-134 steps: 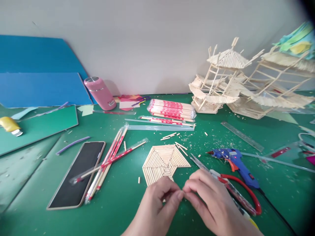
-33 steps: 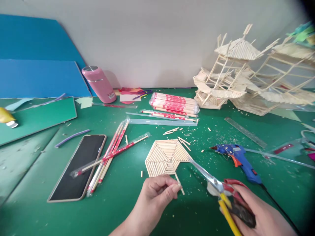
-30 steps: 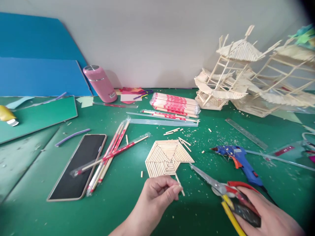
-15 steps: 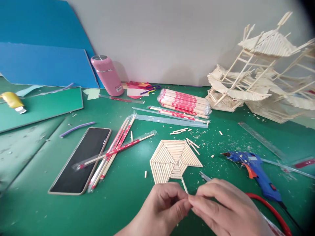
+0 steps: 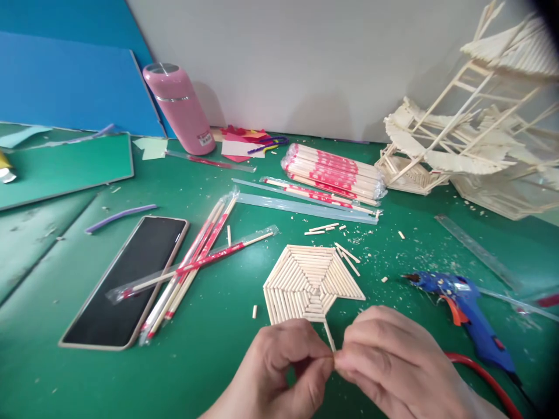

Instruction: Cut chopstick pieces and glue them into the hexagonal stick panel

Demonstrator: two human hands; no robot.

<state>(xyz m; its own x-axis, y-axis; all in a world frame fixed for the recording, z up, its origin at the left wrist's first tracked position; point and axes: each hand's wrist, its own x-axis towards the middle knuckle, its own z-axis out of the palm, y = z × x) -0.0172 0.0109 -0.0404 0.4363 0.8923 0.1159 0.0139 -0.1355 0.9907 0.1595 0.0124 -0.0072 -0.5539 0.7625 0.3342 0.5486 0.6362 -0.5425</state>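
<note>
In the head view an eight-sided-looking panel of short wooden sticks (image 5: 301, 279), laid in rings, lies flat on the green table, with a gap at its lower right. A single thin stick (image 5: 329, 336) runs from its lower edge down toward my fingertips. My left hand (image 5: 288, 366) is closed in a pinch just below the panel. My right hand (image 5: 388, 361) is also pinched, its fingertips meeting the left ones at the stick's lower end. What lies between the fingertips is hidden. Several loose stick pieces (image 5: 348, 256) lie by the panel's upper right edge.
A blue glue gun (image 5: 463, 308) and a red cable (image 5: 484, 381) lie at right. Wrapped chopsticks (image 5: 196, 265) overlap a phone (image 5: 126, 285) at left. Behind are a pink bottle (image 5: 181, 110), a chopstick bundle (image 5: 334, 171) and a wooden-stick tower model (image 5: 471, 122).
The view has shifted slightly, spreading the surroundings outward. Both hands stay pinched together below the panel. The grey tool tip beside my right hand is no longer visible.
</note>
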